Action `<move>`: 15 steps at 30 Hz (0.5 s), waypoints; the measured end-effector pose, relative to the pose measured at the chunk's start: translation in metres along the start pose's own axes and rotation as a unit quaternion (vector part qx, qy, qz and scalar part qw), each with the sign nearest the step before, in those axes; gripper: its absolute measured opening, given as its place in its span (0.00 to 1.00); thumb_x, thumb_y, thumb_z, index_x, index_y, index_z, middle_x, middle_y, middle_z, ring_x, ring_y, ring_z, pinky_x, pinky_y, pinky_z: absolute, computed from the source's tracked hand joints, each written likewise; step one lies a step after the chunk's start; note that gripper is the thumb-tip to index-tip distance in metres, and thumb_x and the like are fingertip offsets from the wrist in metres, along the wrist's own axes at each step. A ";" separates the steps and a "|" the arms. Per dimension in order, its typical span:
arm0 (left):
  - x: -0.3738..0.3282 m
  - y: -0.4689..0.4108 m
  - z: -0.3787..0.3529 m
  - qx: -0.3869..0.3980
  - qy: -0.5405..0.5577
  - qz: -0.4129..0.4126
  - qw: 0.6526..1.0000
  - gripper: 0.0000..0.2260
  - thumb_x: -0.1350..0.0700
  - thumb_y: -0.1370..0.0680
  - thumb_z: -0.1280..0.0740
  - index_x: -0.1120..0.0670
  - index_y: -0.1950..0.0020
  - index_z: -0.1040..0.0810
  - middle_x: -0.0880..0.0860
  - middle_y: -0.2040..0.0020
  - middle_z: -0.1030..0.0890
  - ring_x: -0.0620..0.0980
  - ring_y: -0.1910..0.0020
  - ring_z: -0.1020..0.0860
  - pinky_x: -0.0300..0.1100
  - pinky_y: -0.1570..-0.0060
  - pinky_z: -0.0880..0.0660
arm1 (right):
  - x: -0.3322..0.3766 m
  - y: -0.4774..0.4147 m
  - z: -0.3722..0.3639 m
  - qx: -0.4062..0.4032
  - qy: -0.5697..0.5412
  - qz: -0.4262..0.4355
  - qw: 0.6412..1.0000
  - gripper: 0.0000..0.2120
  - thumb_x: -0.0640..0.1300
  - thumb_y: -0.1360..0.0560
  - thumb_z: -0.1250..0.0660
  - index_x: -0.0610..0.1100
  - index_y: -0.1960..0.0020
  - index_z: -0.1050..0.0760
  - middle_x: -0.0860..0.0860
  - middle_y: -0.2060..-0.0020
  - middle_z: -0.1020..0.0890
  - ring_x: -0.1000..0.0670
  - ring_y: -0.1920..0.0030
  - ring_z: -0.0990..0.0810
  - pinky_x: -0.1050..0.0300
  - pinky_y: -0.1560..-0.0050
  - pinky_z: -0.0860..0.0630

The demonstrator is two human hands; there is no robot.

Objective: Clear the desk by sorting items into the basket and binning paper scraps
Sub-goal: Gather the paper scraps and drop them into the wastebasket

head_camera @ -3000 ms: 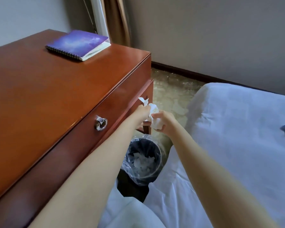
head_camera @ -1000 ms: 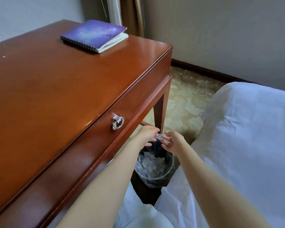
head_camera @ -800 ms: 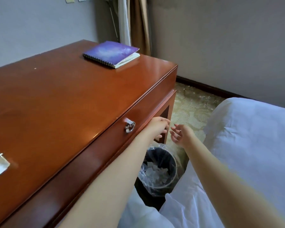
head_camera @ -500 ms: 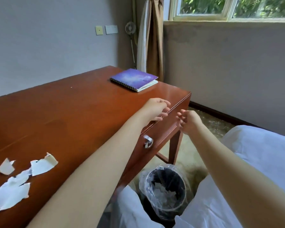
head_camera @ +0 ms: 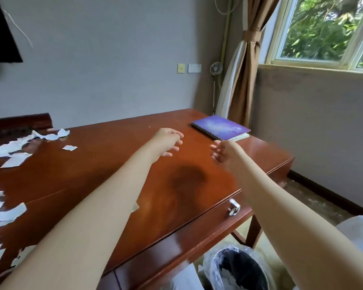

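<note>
Your left hand (head_camera: 168, 141) and right hand (head_camera: 224, 151) hover near the notebook (head_camera: 220, 127), both slack and holding nothing, so reach well left of the notebook to the paper scraps (head_camera: 15, 147) and bunch several before lifting.

A bedroom, with wooden desk (head_camera: 92, 174), white bedding (head_camera: 359, 233) and curtained window (head_camera: 323, 32)

One notebook (head_camera: 220, 127), one bin (head_camera: 245, 262), perhaps a dozen paper scraps (head_camera: 16, 161).
</note>
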State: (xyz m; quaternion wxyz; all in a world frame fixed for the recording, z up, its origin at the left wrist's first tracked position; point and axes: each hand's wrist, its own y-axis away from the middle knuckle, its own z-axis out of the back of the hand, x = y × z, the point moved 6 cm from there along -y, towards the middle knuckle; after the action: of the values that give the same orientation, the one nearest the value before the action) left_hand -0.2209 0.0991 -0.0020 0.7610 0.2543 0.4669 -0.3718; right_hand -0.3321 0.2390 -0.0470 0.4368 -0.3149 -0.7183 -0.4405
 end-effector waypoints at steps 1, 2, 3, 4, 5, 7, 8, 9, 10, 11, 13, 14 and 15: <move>0.005 -0.001 0.012 -0.015 -0.007 0.001 1.000 0.09 0.60 0.19 0.43 0.52 0.44 0.25 0.51 0.47 0.23 0.49 0.48 0.24 0.42 0.50 0.27 | 0.000 0.000 -0.015 0.018 0.017 0.000 1.000 0.12 0.31 0.24 0.48 0.42 0.47 0.30 0.49 0.64 0.24 0.52 0.69 0.30 0.61 0.68 0.31; 0.010 -0.002 0.025 -0.030 -0.013 0.004 0.999 0.09 0.60 0.19 0.43 0.52 0.45 0.25 0.51 0.47 0.23 0.49 0.48 0.24 0.42 0.50 0.28 | 0.001 -0.001 -0.030 0.034 0.036 0.001 0.999 0.12 0.31 0.24 0.48 0.42 0.47 0.30 0.48 0.64 0.25 0.52 0.69 0.30 0.61 0.68 0.32; 0.014 -0.003 0.037 -0.044 -0.018 0.007 0.999 0.09 0.60 0.19 0.44 0.52 0.45 0.25 0.51 0.47 0.24 0.49 0.48 0.25 0.42 0.50 0.28 | 0.003 -0.003 -0.045 0.048 0.059 0.003 0.997 0.12 0.31 0.24 0.48 0.41 0.49 0.29 0.48 0.64 0.25 0.52 0.69 0.30 0.60 0.69 0.32; 0.018 -0.003 0.048 -0.057 -0.023 0.011 0.998 0.10 0.60 0.19 0.44 0.53 0.44 0.25 0.52 0.46 0.24 0.49 0.47 0.25 0.43 0.50 0.28 | 0.005 -0.005 -0.061 0.059 0.083 0.008 0.995 0.11 0.31 0.23 0.48 0.41 0.53 0.29 0.48 0.64 0.25 0.52 0.69 0.30 0.60 0.69 0.33; 0.022 -0.003 0.059 -0.069 -0.030 0.017 0.997 0.10 0.60 0.19 0.44 0.54 0.43 0.25 0.52 0.46 0.24 0.49 0.47 0.26 0.43 0.49 0.28 | 0.008 -0.006 -0.076 0.070 0.111 0.014 0.991 0.12 0.32 0.23 0.47 0.42 0.57 0.29 0.48 0.65 0.25 0.52 0.69 0.29 0.60 0.69 0.33; 0.033 -0.005 0.083 -0.096 -0.047 0.033 0.994 0.10 0.60 0.20 0.44 0.53 0.44 0.24 0.52 0.46 0.25 0.50 0.47 0.26 0.43 0.49 0.29 | 0.010 -0.011 -0.109 0.096 0.170 0.027 0.980 0.11 0.35 0.21 0.44 0.45 0.61 0.30 0.49 0.66 0.25 0.52 0.69 0.28 0.60 0.70 0.32; 0.039 -0.006 0.096 -0.110 -0.056 0.043 0.991 0.10 0.60 0.20 0.44 0.53 0.46 0.24 0.52 0.47 0.25 0.50 0.47 0.27 0.43 0.49 0.29 | 0.009 -0.012 -0.126 0.113 0.191 0.032 0.974 0.11 0.37 0.21 0.42 0.45 0.61 0.30 0.50 0.66 0.24 0.52 0.69 0.27 0.61 0.70 0.32; 0.045 -0.006 0.108 -0.124 -0.067 0.054 0.989 0.10 0.60 0.20 0.44 0.52 0.47 0.25 0.51 0.47 0.25 0.50 0.46 0.27 0.43 0.50 0.30 | 0.007 -0.013 -0.142 0.131 0.205 0.036 0.969 0.09 0.38 0.22 0.40 0.44 0.60 0.29 0.49 0.67 0.24 0.52 0.69 0.27 0.61 0.70 0.31; 0.052 -0.007 0.120 -0.135 -0.080 0.065 0.985 0.10 0.60 0.20 0.44 0.52 0.47 0.25 0.51 0.46 0.26 0.51 0.45 0.27 0.43 0.49 0.30 | 0.005 -0.014 -0.158 0.149 0.215 0.039 0.964 0.07 0.38 0.22 0.39 0.43 0.59 0.28 0.49 0.67 0.24 0.51 0.69 0.26 0.61 0.69 0.30; 0.059 -0.010 0.132 -0.145 -0.092 0.075 0.982 0.10 0.61 0.20 0.44 0.52 0.46 0.24 0.51 0.45 0.26 0.51 0.44 0.28 0.43 0.48 0.29 | 0.003 -0.014 -0.173 0.167 0.229 0.045 0.958 0.06 0.38 0.22 0.38 0.43 0.57 0.27 0.48 0.67 0.24 0.51 0.69 0.26 0.61 0.68 0.30; 0.073 -0.014 0.159 -0.168 -0.111 0.094 0.975 0.11 0.61 0.20 0.43 0.54 0.42 0.23 0.51 0.43 0.26 0.50 0.42 0.28 0.44 0.43 0.29 | -0.003 -0.015 -0.203 0.203 0.260 0.058 0.942 0.07 0.37 0.23 0.38 0.44 0.59 0.26 0.48 0.66 0.23 0.51 0.70 0.27 0.61 0.68 0.30; 0.080 -0.017 0.172 -0.178 -0.119 0.101 0.972 0.11 0.61 0.20 0.43 0.53 0.42 0.23 0.51 0.46 0.26 0.50 0.44 0.28 0.44 0.43 0.29 | -0.006 -0.016 -0.219 0.217 0.275 0.066 0.934 0.08 0.37 0.23 0.38 0.44 0.59 0.26 0.48 0.66 0.24 0.51 0.70 0.27 0.62 0.69 0.30; 0.088 -0.019 0.186 -0.188 -0.126 0.106 0.968 0.11 0.61 0.21 0.43 0.52 0.45 0.23 0.50 0.50 0.27 0.49 0.49 0.29 0.43 0.47 0.28 | -0.009 -0.017 -0.234 0.224 0.292 0.075 0.927 0.07 0.36 0.23 0.39 0.44 0.58 0.26 0.48 0.66 0.24 0.51 0.71 0.27 0.63 0.71 0.30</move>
State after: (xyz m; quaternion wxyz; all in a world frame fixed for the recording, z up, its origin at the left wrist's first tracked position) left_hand -0.1144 -0.0774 -0.0009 0.8832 0.1058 0.3986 -0.2233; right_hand -0.2607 0.0192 -0.0079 0.7178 -0.1194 -0.6136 -0.3066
